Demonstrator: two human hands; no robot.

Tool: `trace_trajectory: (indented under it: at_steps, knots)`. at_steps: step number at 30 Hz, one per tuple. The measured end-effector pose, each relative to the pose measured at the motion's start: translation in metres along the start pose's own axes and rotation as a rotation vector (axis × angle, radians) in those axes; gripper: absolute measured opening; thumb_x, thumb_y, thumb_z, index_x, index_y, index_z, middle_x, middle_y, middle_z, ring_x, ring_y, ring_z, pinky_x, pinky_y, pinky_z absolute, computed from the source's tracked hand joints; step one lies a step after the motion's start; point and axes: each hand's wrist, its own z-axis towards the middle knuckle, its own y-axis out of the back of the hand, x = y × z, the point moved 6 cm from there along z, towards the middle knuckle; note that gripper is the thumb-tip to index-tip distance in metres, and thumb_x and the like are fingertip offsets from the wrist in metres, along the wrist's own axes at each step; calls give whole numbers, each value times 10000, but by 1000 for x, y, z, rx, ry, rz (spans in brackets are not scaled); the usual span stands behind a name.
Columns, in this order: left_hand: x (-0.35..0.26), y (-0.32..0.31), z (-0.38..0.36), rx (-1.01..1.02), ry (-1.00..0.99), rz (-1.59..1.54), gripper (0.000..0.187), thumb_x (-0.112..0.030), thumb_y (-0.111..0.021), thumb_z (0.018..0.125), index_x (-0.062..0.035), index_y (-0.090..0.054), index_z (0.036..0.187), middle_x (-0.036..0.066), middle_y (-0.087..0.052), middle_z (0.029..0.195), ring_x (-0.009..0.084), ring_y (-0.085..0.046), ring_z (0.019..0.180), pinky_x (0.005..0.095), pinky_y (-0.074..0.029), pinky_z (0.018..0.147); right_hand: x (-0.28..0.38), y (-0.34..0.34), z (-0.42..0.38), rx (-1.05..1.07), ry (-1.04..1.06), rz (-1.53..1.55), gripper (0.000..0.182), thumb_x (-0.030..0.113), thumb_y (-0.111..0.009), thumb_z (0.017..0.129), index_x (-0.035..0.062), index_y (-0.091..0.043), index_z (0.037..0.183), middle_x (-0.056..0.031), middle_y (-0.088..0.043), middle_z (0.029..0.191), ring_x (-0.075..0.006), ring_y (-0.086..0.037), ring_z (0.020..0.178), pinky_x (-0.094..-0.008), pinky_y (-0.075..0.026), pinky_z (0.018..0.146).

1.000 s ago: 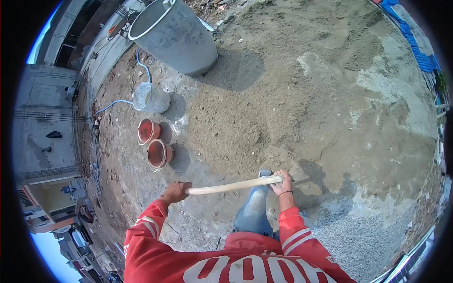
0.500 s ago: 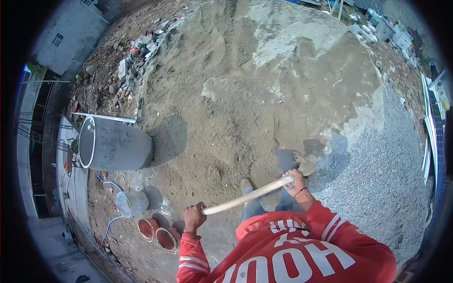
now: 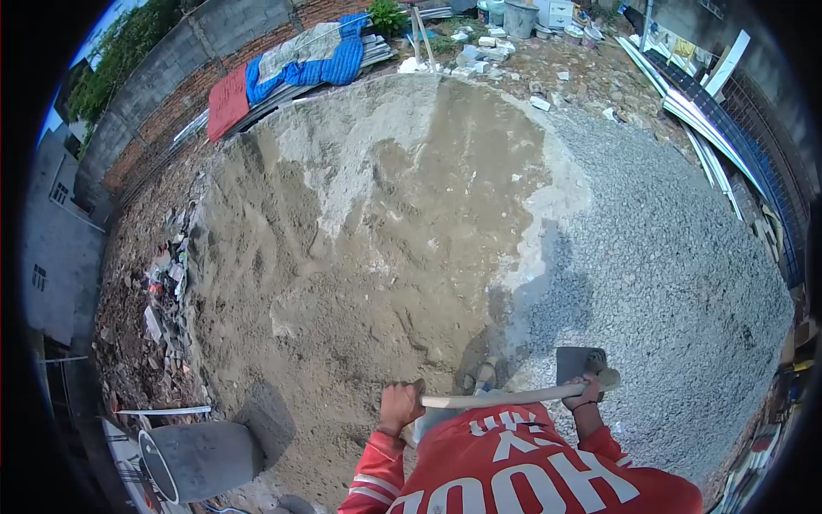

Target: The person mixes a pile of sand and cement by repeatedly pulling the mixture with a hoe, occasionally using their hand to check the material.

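Observation:
I hold a hoe across the front of my body, above the ground. My left hand [image 3: 401,405] is closed around the far end of its pale wooden handle [image 3: 488,401]. Close to the head, my right hand [image 3: 583,393] grips the same handle. The grey metal hoe blade [image 3: 580,363] shows just beyond my right hand, over the edge of the gravel. My shoes [image 3: 485,373] stand where the brown sand [image 3: 342,300] meets the grey gravel [image 3: 676,283].
A large grey barrel [image 3: 210,460] lies or leans at the lower left. Rubble and litter [image 3: 167,291] line the sand's left side. At the back are a blue tarp [image 3: 342,62] and a block wall [image 3: 184,51]. Long white strips [image 3: 711,137] lie at the right.
My view has turned right and up, toward the gravel and back wall. The hoe has swung right, its blade now by the gravel. Both hands keep hold. The buckets have left view.

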Motion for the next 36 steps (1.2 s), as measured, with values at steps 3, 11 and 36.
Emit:
trace_trajectory:
  at_steps: [3, 11, 36]
  knots:
    - [-5, 16, 44, 0, -34, 28, 208, -202, -624, 643, -132, -609, 839, 157, -624, 666, 356, -621, 644, 457, -491, 636, 5, -24, 16, 7, 1, 29, 127, 176, -555, 691, 155, -433, 665, 2, -415, 592, -157, -435, 515, -356, -435, 561]
    - [61, 44, 106, -16, 61, 57, 197, -218, -658, 613, -141, -609, 788, 143, -623, 654, 351, -619, 625, 451, -491, 585, -58, -128, 67, 50, -78, 11, 138, 154, -577, 649, 152, -440, 637, 1, -427, 593, -163, -439, 516, -363, -438, 578]
    - [178, 83, 482, 564, -181, -95, 226, -314, -658, 720, -169, -645, 894, 103, -664, 801, 335, -643, 758, 461, -519, 672, -114, -549, 217, 7, -62, -160, 121, 129, -579, 699, 110, -472, 645, -43, -466, 593, -201, -486, 551, -381, -449, 614]
